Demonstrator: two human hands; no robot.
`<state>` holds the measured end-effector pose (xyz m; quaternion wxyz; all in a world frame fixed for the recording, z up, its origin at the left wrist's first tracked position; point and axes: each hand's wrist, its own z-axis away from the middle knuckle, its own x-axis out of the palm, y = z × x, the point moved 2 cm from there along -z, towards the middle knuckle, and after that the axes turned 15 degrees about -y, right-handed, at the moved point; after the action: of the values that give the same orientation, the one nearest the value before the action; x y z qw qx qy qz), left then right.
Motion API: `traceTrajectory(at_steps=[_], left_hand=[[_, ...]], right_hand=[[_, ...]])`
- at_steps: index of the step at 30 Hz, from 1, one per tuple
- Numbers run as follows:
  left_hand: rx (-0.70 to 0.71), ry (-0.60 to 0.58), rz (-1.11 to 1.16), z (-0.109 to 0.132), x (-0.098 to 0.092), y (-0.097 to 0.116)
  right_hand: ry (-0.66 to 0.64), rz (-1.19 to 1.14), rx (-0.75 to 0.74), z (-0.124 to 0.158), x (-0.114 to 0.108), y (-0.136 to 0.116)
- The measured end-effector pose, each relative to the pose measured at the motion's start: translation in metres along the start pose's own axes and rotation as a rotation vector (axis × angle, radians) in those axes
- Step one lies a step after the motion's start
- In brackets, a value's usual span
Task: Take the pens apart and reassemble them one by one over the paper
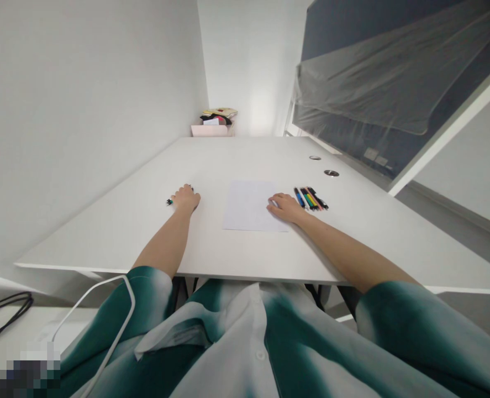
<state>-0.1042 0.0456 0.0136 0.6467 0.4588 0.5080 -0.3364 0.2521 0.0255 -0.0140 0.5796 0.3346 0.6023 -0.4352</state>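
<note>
My left hand (185, 198) rests on the white table (153, 232) with its fingers curled round a green-tipped marker (169, 202) whose end sticks out to the left. My right hand (284, 207) lies flat on the right edge of a white sheet of paper (248, 205), fingers stretched out. Just right of that hand, several coloured markers (311, 198) lie side by side on the table.
Two round cable holes (331, 173) sit in the table behind the markers. A pink box with clutter (214, 124) stands at the far end by the wall. A dark board under plastic film (394, 83) leans at the right. Black cables (4, 309) lie on the floor at left.
</note>
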Motion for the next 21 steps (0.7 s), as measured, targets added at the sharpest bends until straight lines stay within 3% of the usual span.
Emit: traceTrajectory(at_steps=[6, 11, 14, 21], left_hand=[[0.004, -0.050, -0.017, -0.002, -0.003, 0.001], [0.074, -0.055, 0.131, -0.006, -0.004, 0.006], [0.146, -0.048, 0.320, -0.004, 0.000, 0.016], [0.453, -0.303, 0.941, 0.027, 0.015, 0.063]], right_hand=[[0.001, -0.005, -0.007, -0.001, 0.001, 0.002], [-0.010, -0.011, 0.001, -0.002, 0.000, 0.001], [-0.014, -0.015, 0.002, -0.001, 0.000, 0.001], [0.047, -0.109, -0.061, 0.002, -0.009, -0.002]])
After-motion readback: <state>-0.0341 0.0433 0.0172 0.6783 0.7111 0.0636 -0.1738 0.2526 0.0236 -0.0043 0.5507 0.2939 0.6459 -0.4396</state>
